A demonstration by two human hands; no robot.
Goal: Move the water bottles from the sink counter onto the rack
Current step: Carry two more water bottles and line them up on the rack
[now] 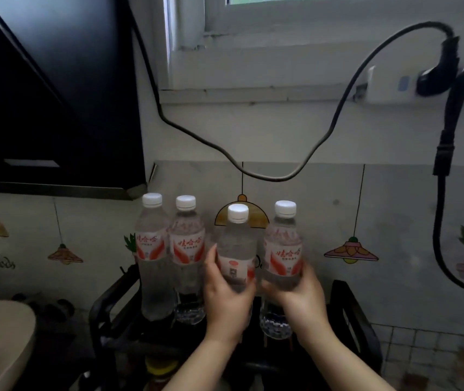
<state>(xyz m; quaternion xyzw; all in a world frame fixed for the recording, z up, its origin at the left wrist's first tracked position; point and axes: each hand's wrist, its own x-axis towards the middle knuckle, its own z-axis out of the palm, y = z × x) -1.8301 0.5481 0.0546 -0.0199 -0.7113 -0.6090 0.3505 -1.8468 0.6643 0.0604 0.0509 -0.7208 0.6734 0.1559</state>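
Black rack (106, 303), four bottles (151, 249), dangling cable (253, 173)

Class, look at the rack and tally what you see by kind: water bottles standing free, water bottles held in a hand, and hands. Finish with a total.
Water bottles standing free: 2
Water bottles held in a hand: 2, one in the left hand, one in the right hand
Hands: 2, left hand, right hand
Total: 6

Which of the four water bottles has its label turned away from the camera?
The third from the left, held in the left hand. It shows the label's back, while the other three show red lettering.
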